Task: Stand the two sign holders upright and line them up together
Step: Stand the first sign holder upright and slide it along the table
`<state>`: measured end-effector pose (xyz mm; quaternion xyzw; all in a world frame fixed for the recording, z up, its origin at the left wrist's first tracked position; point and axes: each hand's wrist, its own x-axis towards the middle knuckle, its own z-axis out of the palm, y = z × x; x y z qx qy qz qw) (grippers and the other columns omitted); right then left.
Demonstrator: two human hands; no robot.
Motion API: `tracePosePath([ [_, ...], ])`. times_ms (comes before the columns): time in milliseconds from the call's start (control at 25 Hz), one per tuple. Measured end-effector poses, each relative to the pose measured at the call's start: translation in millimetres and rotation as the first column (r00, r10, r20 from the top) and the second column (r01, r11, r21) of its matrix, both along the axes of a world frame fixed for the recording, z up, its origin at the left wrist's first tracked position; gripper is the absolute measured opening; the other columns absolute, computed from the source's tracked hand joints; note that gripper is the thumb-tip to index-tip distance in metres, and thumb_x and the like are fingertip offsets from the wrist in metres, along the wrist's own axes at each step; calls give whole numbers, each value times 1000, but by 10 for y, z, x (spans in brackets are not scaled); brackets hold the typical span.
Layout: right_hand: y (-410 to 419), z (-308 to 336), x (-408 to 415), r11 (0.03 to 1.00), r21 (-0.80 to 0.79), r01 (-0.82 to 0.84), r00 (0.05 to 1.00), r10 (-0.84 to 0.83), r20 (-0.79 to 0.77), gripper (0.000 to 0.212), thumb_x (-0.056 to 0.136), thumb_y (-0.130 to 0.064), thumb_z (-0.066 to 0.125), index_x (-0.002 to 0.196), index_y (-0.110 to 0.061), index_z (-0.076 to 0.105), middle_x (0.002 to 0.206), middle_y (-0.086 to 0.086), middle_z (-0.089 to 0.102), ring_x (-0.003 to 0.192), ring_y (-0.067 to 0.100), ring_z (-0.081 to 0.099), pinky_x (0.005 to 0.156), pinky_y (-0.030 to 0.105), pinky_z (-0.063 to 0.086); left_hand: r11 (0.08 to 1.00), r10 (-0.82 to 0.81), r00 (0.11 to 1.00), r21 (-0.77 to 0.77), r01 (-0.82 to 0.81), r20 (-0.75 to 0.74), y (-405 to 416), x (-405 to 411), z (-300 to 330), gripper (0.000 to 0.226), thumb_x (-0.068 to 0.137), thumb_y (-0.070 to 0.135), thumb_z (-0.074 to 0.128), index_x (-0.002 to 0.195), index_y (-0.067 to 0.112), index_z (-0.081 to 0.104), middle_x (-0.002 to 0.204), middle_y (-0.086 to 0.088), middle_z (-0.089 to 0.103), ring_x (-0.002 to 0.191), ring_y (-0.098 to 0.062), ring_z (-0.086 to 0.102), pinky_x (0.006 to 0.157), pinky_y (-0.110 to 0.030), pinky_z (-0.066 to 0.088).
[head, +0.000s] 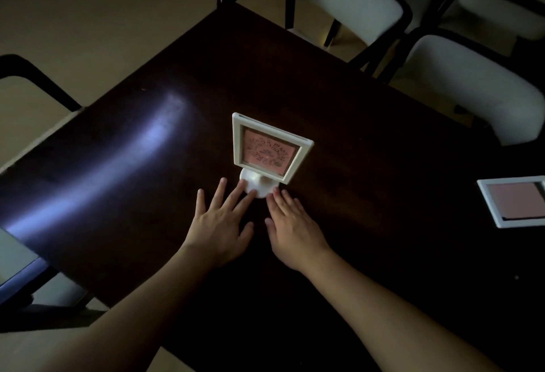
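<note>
A white sign holder (pixel 267 147) with a pink printed card stands upright on its round base in the middle of the dark table (pixel 147 180). My left hand (pixel 219 221) lies flat with fingers spread, its fingertips touching the base's left edge. On the other side, my right hand (pixel 292 233) rests flat with fingertips at the base's right edge. Neither hand grips anything. A second white sign holder (pixel 514 200) with a pink card lies flat on the table at the right edge of the view, partly cut off.
White-seated chairs (pixel 472 91) with black frames stand along the table's far right side. Another black chair frame (pixel 35 82) is at the left. A pale object (pixel 14 256) sits at the table's near left corner. The room is dim.
</note>
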<state>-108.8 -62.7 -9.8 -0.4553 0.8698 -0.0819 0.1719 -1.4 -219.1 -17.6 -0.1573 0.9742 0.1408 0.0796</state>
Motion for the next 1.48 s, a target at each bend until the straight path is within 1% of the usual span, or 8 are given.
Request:
tracePosePath([
  [160, -332, -3, -28, 1000, 11, 8, 1000, -8, -13, 60, 104, -35, 29, 154, -7, 14, 164, 12, 9, 151, 22, 3, 121, 37, 5, 1000, -8, 1000, 0, 8, -16, -334, -59, -20, 71, 88, 59, 23, 155, 38, 7, 165, 10, 0, 149, -27, -13, 115, -64, -3],
  [480, -1014, 18, -142, 999, 24, 45, 998, -44, -35, 59, 104, -35, 28, 154, -7, 16, 164, 11, 12, 151, 21, 4, 121, 38, 7, 999, -41, 999, 0, 41, -26, -1018, -214, -15, 72, 88, 58, 24, 155, 38, 5, 165, 8, -1, 149, -28, -13, 116, -64, -2],
  [640, -1291, 19, -249, 998, 31, 46, 998, -44, -44, 59, 104, -34, 29, 154, -7, 15, 164, 12, 12, 151, 22, 3, 121, 38, 6, 998, -63, 997, -18, 62, -44, -1319, -341, -4, 71, 91, 56, 30, 155, 37, 6, 166, 8, 0, 150, -29, -12, 116, -65, -2],
  [760, -1501, 38, -331, 999, 27, 42, 998, -40, -38, 59, 104, -34, 30, 154, -7, 15, 164, 12, 12, 151, 22, 3, 121, 39, 6, 999, -42, 998, -16, 42, -55, -1512, -413, -5, 70, 92, 54, 33, 155, 37, 7, 165, 8, 1, 150, -30, -11, 115, -65, -2],
  [1080, -2031, 53, -494, 999, 31, 15, 999, -14, -42, 59, 104, -34, 30, 154, -7, 15, 164, 12, 12, 151, 23, 4, 121, 41, 8, 1000, 15, 997, -17, -16, -72, -1959, -531, -24, 70, 89, 53, 32, 154, 37, 11, 165, 8, 4, 150, -30, -8, 115, -66, -1],
  [1280, -2225, 36, -546, 999, 30, 15, 999, -14, -41, 60, 104, -35, 31, 154, -6, 14, 164, 13, 11, 151, 24, 5, 121, 41, 8, 1000, 15, 998, -20, -17, -67, -2170, -602, -11, 70, 88, 54, 29, 154, 38, 9, 165, 9, 3, 150, -29, -10, 115, -66, -3],
  [1480, -2341, 23, -566, 999, 35, 30, 999, -29, -33, 61, 104, -36, 32, 154, -7, 13, 164, 13, 10, 150, 24, 5, 121, 42, 9, 1000, 22, 998, -16, -23, -54, -2262, -653, 12, 69, 91, 53, 32, 154, 37, 9, 165, 9, 2, 150, -28, -11, 115, -67, -3],
])
